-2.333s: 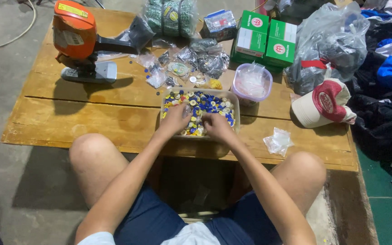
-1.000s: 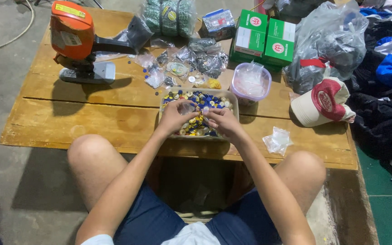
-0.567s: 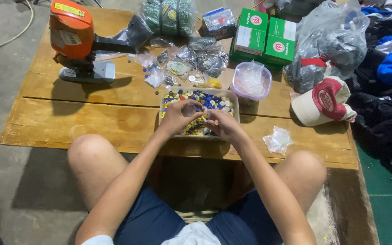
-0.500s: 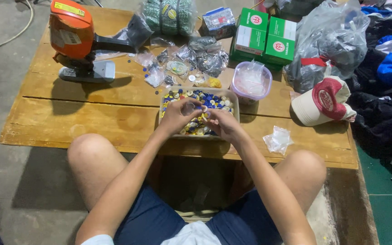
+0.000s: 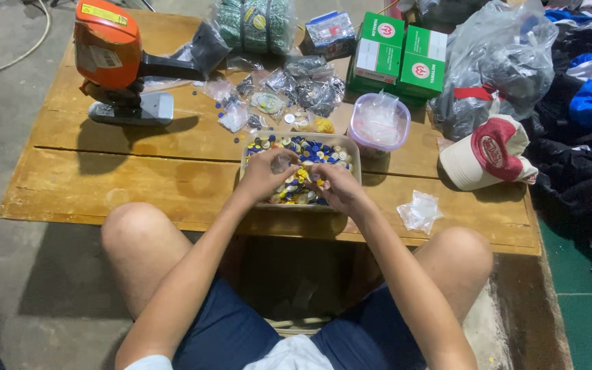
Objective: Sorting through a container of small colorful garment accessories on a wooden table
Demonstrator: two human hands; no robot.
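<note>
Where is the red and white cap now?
In the head view, the cap lies on the table's right side, right of the round plastic container.

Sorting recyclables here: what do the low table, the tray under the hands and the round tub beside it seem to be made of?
Low table: bare wood planks, worn matte, with visible grain and seams. Tray: probably clear plastic, since the coloured pieces show through its wall. Round tub: likely translucent purplish plastic, a crumpled bag showing inside.
</note>
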